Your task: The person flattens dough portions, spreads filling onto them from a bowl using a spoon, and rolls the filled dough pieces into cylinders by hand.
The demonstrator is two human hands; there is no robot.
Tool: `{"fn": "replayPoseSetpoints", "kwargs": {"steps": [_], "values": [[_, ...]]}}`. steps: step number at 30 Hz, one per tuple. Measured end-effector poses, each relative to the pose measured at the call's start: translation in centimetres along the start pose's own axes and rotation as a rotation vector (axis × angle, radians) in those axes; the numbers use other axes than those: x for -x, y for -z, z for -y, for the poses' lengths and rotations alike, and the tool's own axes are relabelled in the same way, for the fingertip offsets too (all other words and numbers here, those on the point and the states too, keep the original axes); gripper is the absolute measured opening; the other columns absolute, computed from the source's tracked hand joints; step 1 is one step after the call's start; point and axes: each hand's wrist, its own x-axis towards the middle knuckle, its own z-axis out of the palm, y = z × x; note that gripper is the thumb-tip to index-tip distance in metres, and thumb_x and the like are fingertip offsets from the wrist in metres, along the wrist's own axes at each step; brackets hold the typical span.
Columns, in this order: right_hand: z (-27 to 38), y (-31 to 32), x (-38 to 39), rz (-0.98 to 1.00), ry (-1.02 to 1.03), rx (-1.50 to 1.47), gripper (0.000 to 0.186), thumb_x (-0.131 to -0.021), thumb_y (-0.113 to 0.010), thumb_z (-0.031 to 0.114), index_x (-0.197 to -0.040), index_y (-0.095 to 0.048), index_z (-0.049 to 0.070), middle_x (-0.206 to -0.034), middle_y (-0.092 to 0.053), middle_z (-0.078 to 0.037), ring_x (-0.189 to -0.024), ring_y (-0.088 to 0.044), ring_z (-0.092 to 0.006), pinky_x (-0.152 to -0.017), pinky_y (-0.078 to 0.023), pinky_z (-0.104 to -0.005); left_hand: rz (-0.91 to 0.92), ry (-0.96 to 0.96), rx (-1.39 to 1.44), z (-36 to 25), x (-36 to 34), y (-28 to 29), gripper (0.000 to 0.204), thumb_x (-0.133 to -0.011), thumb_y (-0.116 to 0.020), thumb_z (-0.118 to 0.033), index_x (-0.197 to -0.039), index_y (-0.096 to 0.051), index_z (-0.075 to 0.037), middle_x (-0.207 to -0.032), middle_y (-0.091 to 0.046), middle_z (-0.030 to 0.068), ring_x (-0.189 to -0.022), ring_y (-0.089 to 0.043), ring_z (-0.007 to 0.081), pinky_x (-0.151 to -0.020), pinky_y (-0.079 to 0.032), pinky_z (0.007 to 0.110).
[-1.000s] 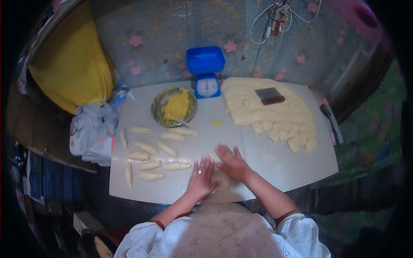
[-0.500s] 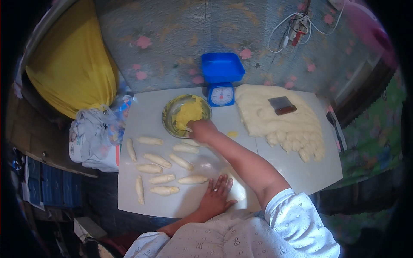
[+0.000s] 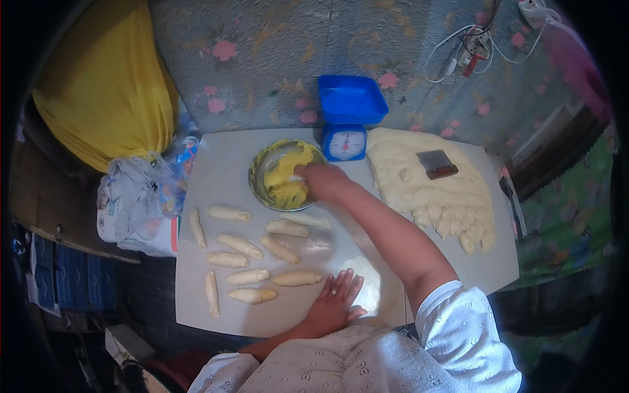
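Observation:
My right hand (image 3: pixel 322 181) reaches over the rim of a metal bowl (image 3: pixel 257 190) of yellow filling (image 3: pixel 283 171). Its fingers are closed round something pale and slim that I cannot make out. Flat on the table, with fingers stretched out, lies my left hand (image 3: pixel 335 298). Its fingertips touch or almost touch a flattened piece of dough (image 3: pixel 369 281). Several rolled, spindle-shaped dough pieces (image 3: pixel 240 245) are spread over the left part of the table, one (image 3: pixel 297 279) just beside my left fingers.
A blue kitchen scale (image 3: pixel 346 143) stands at the back behind the bowl. On the right lies a large dough mass (image 3: pixel 400 157) with small cut lumps (image 3: pixel 452 219) and a dough scraper (image 3: pixel 437 164) on top. A dark-handled knife (image 3: pixel 510 196) rests by the right edge. Plastic bags (image 3: pixel 131 196) are at the left.
My right hand has moved a little deeper over the bowl, and the filling's shape has shifted. My left hand stays flat on the table. The whole view has shifted slightly.

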Motion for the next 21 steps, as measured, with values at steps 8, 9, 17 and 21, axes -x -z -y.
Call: {"fn": "replayPoseSetpoints", "kwargs": {"steps": [8,9,17,21], "values": [[-1.7,-2.6,-1.0,-0.268,0.030,0.043,0.034,-0.087,-0.047,0.006,-0.118,-0.057,0.012,-0.113,-0.060,-0.010,-0.098,-0.063,-0.0290,-0.077,-0.052,-0.0415,0.030,0.012,-0.009,-0.2,-0.1,0.1,0.073,-0.092,-0.041,-0.054,-0.145,-0.028,-0.006,-0.147,-0.028,0.0241,-0.138,-0.026,0.0366,-0.113,-0.021,0.050],[-1.5,-2.4,-1.0,-0.206,0.022,0.058,0.034,-0.086,-0.047,0.005,-0.117,-0.059,0.012,-0.114,-0.060,-0.010,-0.098,-0.063,-0.0290,-0.078,-0.052,-0.0410,0.024,0.020,-0.003,-0.2,-0.1,0.1,0.072,-0.092,-0.042,-0.054,-0.145,-0.028,-0.006,-0.147,-0.028,0.0239,-0.138,-0.026,0.0364,-0.113,-0.021,0.050],[-0.3,-3.8,0.3,-0.072,0.062,0.023,0.033,-0.084,-0.047,0.006,-0.113,-0.064,0.012,-0.110,-0.064,-0.012,-0.098,-0.063,-0.0291,-0.080,-0.051,-0.0400,-0.010,0.011,-0.022,-0.2,-0.3,0.2,0.072,-0.092,-0.043,-0.053,-0.144,-0.030,-0.005,-0.145,-0.031,0.0236,-0.136,-0.030,0.0363,-0.112,-0.023,0.049],[0.2,-4.4,1.5,0.046,0.032,-0.162,0.036,-0.084,-0.048,0.008,-0.114,-0.064,0.015,-0.108,-0.066,-0.013,-0.098,-0.063,-0.0299,-0.084,-0.049,-0.0408,-0.028,0.011,-0.037,-0.2,-0.2,-0.3,0.073,-0.092,-0.043,-0.054,-0.143,-0.029,-0.004,-0.145,-0.031,0.0236,-0.136,-0.030,0.0364,-0.112,-0.023,0.049]]}}
